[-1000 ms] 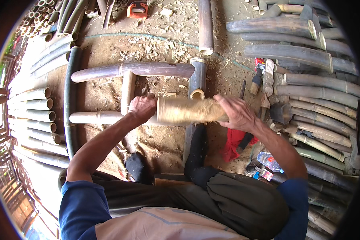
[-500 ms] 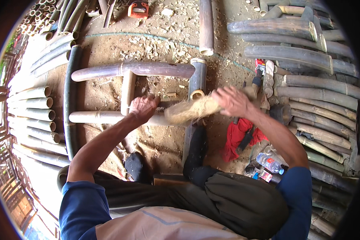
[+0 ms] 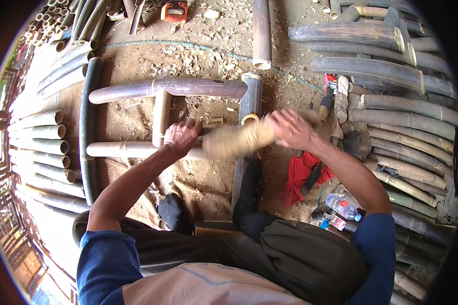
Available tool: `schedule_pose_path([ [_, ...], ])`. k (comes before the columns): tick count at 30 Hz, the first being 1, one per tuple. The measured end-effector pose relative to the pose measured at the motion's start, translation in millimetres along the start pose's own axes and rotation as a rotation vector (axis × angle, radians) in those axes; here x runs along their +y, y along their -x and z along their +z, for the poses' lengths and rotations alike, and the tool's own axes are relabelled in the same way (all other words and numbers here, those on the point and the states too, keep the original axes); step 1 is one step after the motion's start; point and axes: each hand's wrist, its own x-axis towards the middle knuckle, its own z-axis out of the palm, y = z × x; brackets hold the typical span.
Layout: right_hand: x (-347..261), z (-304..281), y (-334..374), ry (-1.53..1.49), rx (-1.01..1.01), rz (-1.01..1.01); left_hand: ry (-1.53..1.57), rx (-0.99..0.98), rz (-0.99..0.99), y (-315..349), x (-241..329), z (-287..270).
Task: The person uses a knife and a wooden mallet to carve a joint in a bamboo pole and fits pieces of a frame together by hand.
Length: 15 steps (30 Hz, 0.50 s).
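Note:
My right hand (image 3: 292,128) is wrapped round a thick, pale, fibrous wooden club (image 3: 239,140), which is smeared by motion and slants down to the left. My left hand (image 3: 182,135) is closed beside an upright bamboo rung (image 3: 161,118). A slim dark bar (image 3: 208,127) runs from its fingers toward the club; its far part is hidden. Below the hand lies a lower bamboo rail (image 3: 122,149), and a darker upper rail (image 3: 168,88) lies beyond it. Under the club stands a grey bamboo post (image 3: 251,96) with a round pale opening near the club.
Cut bamboo poles (image 3: 407,109) are stacked on the right and more (image 3: 38,140) on the left. An orange-handled saw (image 3: 174,11) lies at the far side among shavings. A red cloth (image 3: 297,178) and a plastic bottle (image 3: 342,206) lie right of my legs.
The club has shifted slightly left and is more blurred now, with my right hand moving slightly left. My left hand has barely moved, a little to the left.

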Motion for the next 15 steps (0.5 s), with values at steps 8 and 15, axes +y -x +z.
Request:
schedule_pose_path([
  [8,-1.7,-62.7,2.6,-0.452,0.210,0.627,0.570,0.191,0.398,-35.0,-39.3,-13.1],
  [15,-19.8,-53.2,49.3,-0.674,0.438,0.970,0.361,0.116,0.341,-65.1,-3.6,-31.3],
])
